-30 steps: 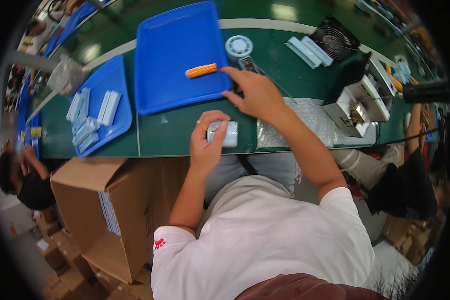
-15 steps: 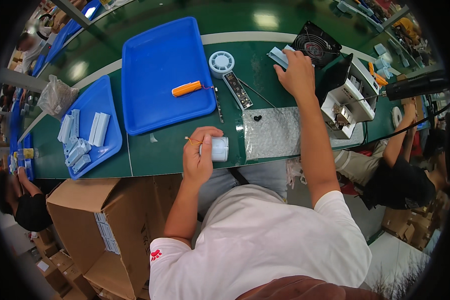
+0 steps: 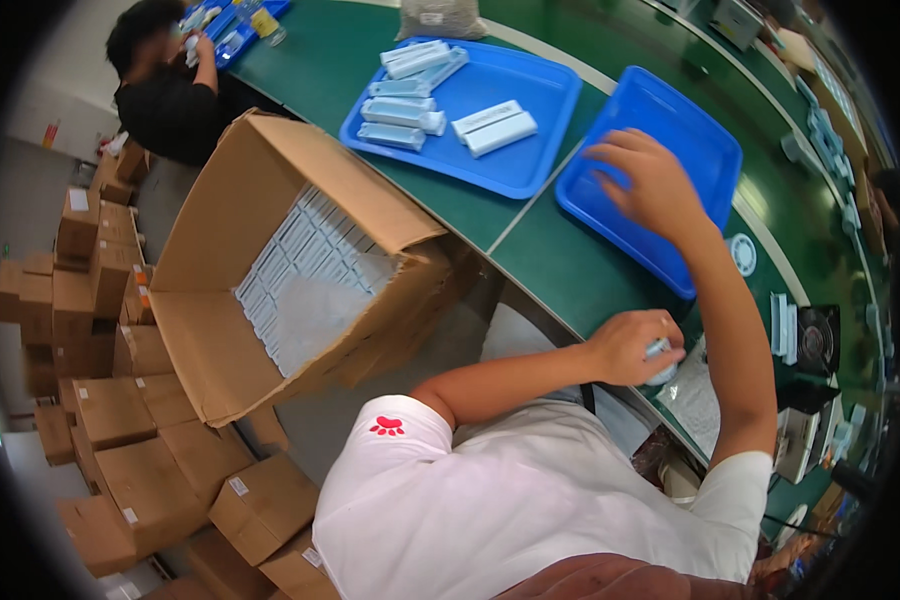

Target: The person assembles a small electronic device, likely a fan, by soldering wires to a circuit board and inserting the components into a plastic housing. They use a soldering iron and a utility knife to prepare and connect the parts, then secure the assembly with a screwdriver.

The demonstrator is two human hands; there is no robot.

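Observation:
My left hand (image 3: pixel 632 348) is closed around a light blue-white rounded housing (image 3: pixel 660 362) at the bench's front edge. The fingers cover most of the housing. Over the near-left part of an upright-rimmed blue tray (image 3: pixel 705 130), my right hand (image 3: pixel 650 180) hangs with bent, parted fingers and nothing visible in them. My right forearm hides part of that tray. To its left, a second blue tray (image 3: pixel 555 85) holds several long light-blue plastic shells (image 3: pixel 495 128). A round vented light-blue part (image 3: pixel 741 254) sits just beyond my right forearm.
A large open carton (image 3: pixel 355 170) with rows of light-blue parts (image 3: pixel 305 245) stands left of the bench. Bubble wrap (image 3: pixel 692 400), a black fan (image 3: pixel 818 338) and a white device (image 3: pixel 798 440) are at the right. Another person (image 3: pixel 170 95) sits far left; stacked cartons (image 3: pixel 155 470) fill the floor.
The view has swung to the left. My right hand has left the light-blue shells near the fan and moved left over the blue tray. My left hand still holds the housing.

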